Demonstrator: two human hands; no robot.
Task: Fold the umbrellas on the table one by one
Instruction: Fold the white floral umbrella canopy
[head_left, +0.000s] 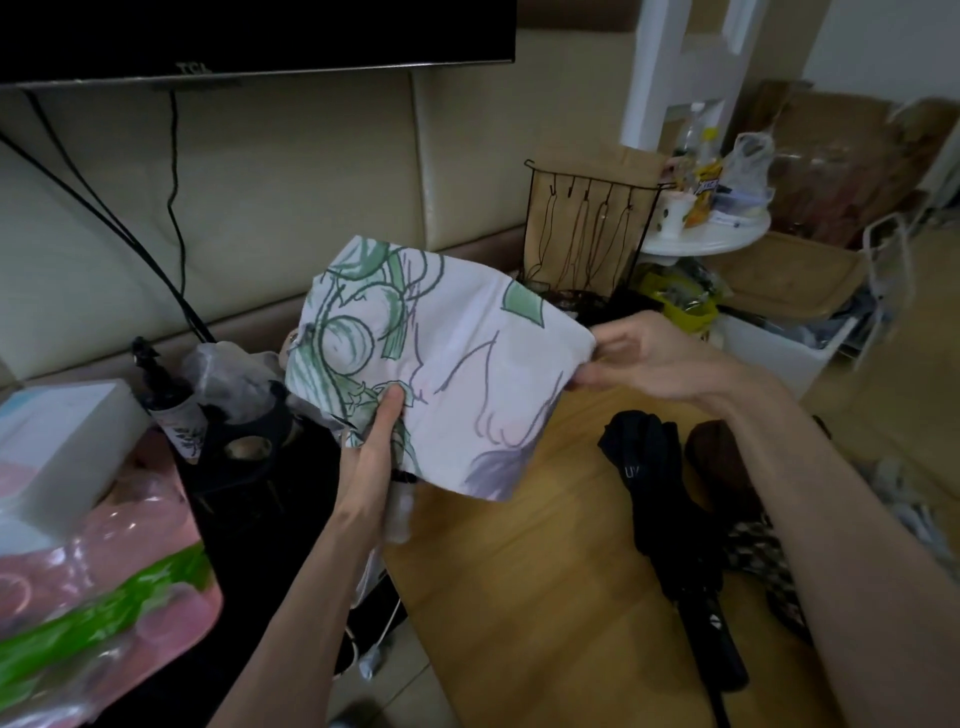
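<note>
Your left hand (371, 447) grips bunched fabric of the floral umbrella (452, 353); your right hand (654, 358) pinches its right edge, above the table (519, 597).

The floral umbrella (441, 364) is whitish with a faint lilac tint. It's got big green leaves and round shapes outlined in dark green, then purple line sketches lower down. The tabletop (519, 597) is honey-brown wood grain. On it there's a plain black umbrella (670, 530), and by the right edge a checked umbrella (758, 561) in black and cream. Off the left edge sits a see-through pink pack (104, 571) with a bright green band, and a white box (62, 436) with a pale blue top. The wire rack (587, 228) past the far edge is black, with a yellow bag (685, 306) beside it.
</note>
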